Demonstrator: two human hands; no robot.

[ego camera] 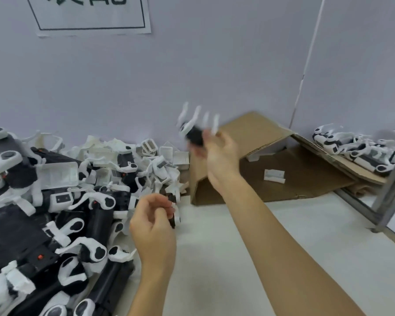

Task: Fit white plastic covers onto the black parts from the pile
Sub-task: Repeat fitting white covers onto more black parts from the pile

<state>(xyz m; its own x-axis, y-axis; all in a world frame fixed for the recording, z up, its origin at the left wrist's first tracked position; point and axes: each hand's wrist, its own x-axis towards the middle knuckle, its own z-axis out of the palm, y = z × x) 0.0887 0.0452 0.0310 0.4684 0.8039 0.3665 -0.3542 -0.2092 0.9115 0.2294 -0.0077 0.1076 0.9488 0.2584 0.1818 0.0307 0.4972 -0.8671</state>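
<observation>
Right hand: raised above the cardboard, gripping a blurred black part; white prongs point up.
Left hand: fingers curled, pinching a small black piece, long axis upright.
Pile: left on bench.

Bright, even, soft-shadowed light; the raised right hand is motion-blurred, and edges bow wide-angle.
</observation>
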